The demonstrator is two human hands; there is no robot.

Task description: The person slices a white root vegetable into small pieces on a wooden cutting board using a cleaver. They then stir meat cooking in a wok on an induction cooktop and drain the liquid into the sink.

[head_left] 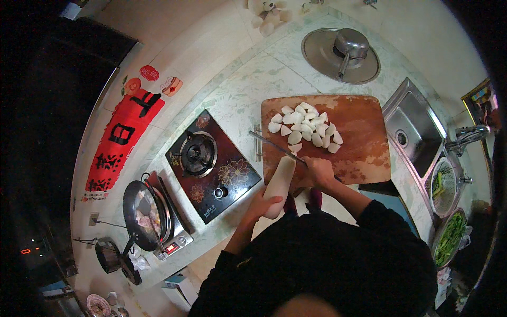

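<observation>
My left hand (259, 204) grips the lower end of a long peeled white radish (280, 184), which tilts up toward the near edge of a wooden cutting board (362, 138). My right hand (320, 171) is shut on a knife (277, 146); its blade, seen nearly edge-on, lies across the radish's upper tip. Just beyond the blade is a cut piece of radish (295, 147). Many white radish chunks (307, 123) lie in a loose pile on the left and middle of the board.
Left of the board is a gas stove (214, 166); farther left, a wok (138, 216) with food sits on an electric cooker (176, 243). A saucepan (351, 43) rests on a large metal lid (313, 53) behind. To the right are a sink (416, 130), a colander (447, 198) and a bowl of greens (450, 237).
</observation>
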